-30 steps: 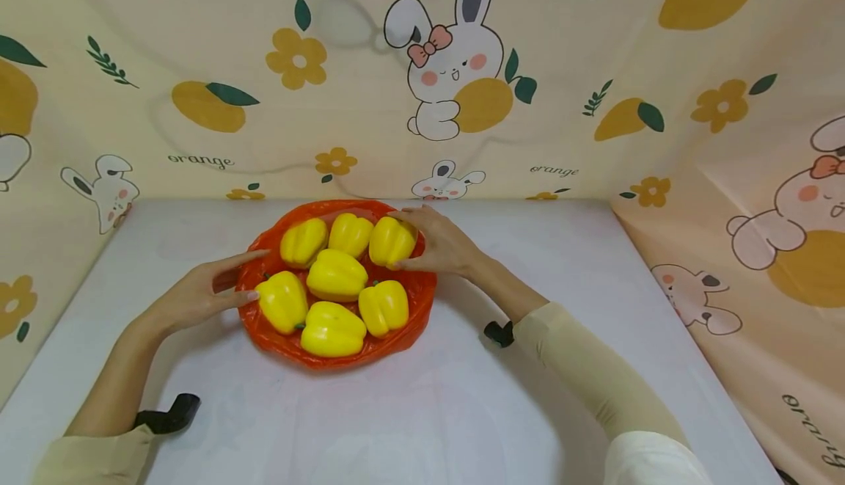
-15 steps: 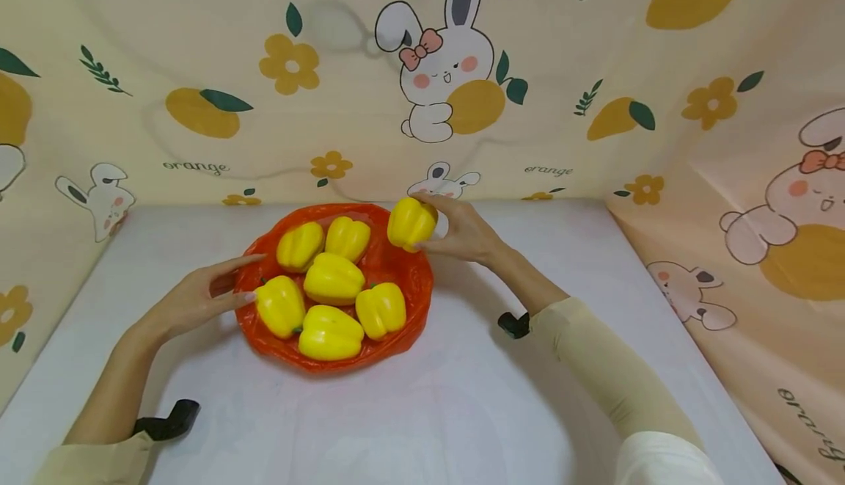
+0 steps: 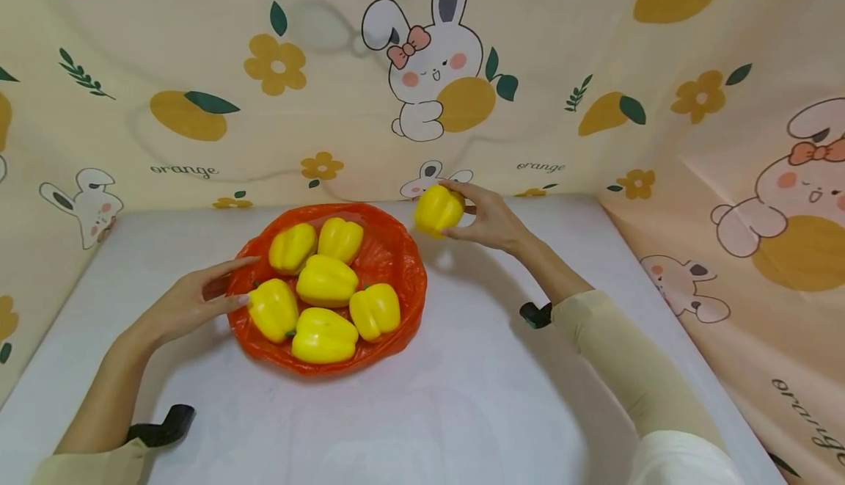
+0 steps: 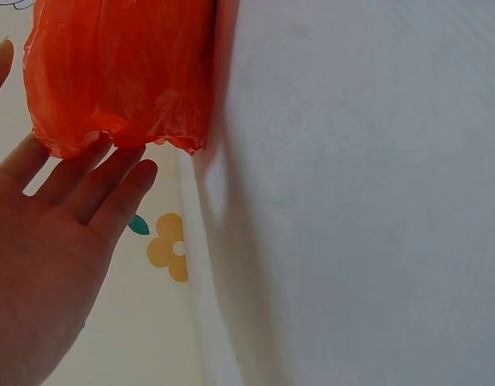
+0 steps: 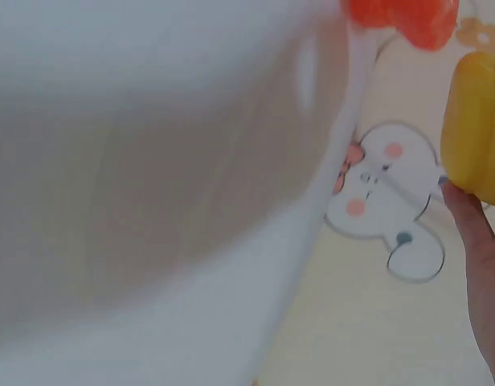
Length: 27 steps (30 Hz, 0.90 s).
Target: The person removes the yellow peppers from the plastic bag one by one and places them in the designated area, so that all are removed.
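My right hand (image 3: 494,219) pinches a yellow bell pepper (image 3: 439,210) between thumb and fingers, in the air just right of a round container covered in red plastic (image 3: 391,250). The right wrist view shows the same pepper (image 5: 476,133) at its right edge, with part of the hand (image 5: 484,273) below it. Several more yellow peppers lie in the container, one of them (image 3: 326,280) in the middle. My left hand (image 3: 181,307) rests at the container's left rim, its thumb beside the leftmost pepper (image 3: 273,310). In the left wrist view its extended fingers touch the red plastic (image 4: 119,72).
The container stands on a white table (image 3: 422,419). A patterned cloth (image 3: 541,125) with rabbits and oranges hangs behind and along the sides. Black camera mounts (image 3: 161,426) are worn on both wrists.
My right hand has lifted one pepper from the container's upper right and carried it right, past the rim. The left hand keeps its place at the left rim.
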{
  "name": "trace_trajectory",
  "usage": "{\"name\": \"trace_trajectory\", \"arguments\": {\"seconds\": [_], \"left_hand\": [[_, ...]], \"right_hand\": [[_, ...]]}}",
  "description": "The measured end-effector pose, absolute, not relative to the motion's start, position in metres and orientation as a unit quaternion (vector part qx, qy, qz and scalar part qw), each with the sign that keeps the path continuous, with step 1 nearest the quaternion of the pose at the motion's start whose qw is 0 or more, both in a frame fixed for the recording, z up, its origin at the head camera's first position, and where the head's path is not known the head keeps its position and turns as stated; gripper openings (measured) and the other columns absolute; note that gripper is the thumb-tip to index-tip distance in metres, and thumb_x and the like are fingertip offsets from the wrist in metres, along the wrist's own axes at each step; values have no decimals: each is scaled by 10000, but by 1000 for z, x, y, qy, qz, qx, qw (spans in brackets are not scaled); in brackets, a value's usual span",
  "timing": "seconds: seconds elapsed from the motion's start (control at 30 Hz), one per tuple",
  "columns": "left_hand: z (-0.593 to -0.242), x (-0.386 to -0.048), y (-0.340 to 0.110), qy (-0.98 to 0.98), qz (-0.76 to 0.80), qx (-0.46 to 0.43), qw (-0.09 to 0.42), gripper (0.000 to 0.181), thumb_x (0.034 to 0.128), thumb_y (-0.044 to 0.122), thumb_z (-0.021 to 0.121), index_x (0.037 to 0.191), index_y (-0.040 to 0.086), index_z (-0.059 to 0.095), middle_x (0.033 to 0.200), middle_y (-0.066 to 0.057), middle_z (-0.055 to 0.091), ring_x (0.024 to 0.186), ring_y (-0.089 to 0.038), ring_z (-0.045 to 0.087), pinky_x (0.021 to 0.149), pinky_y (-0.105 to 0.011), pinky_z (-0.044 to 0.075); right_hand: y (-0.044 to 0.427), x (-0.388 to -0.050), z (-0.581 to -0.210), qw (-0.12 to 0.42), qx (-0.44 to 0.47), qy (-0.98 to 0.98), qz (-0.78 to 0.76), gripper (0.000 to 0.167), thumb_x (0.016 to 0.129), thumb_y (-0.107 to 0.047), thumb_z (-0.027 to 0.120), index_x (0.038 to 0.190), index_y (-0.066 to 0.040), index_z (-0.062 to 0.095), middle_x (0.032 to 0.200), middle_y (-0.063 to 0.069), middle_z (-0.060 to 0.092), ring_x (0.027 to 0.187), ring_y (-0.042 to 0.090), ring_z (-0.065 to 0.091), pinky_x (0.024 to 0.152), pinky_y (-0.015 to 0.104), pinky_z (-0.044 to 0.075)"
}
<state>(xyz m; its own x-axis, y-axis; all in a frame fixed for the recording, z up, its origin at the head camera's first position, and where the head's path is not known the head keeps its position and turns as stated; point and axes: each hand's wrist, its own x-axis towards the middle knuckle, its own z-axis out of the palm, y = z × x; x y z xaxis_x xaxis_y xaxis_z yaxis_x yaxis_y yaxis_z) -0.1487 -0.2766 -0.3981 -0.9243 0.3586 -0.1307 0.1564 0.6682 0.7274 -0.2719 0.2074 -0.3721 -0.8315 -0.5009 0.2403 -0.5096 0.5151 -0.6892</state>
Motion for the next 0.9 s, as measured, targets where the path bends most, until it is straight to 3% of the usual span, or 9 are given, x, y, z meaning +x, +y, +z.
{"name": "trace_trajectory", "arguments": {"seconds": [0.23,0.5,0.9], "left_hand": [[-400,-147,-279,905,383,134,127,662,955,402,642,1510,118,420,1510,-280,384,1301,-500,430,1017,-699,365],[-402,-145,-279,903,388,129,129,651,961,359,642,1517,114,408,1519,-281,368,1304,-495,425,1014,-683,383],[-401,-146,-277,906,384,116,133,672,955,408,636,1515,116,409,1524,-269,368,1332,-485,394,1027,-684,367]], "right_hand": [[229,-284,-372,-29,254,-883,394,804,780,-192,864,1480,-138,471,1409,49,543,1169,240,551,1017,436,497],[256,-299,-383,-75,218,-895,383,816,789,-170,855,1496,-157,449,1386,61,519,1170,289,529,931,432,551],[267,-313,-391,-114,190,-895,388,819,784,-132,858,1482,-119,431,1475,121,444,1278,379,458,1004,513,492]]}}
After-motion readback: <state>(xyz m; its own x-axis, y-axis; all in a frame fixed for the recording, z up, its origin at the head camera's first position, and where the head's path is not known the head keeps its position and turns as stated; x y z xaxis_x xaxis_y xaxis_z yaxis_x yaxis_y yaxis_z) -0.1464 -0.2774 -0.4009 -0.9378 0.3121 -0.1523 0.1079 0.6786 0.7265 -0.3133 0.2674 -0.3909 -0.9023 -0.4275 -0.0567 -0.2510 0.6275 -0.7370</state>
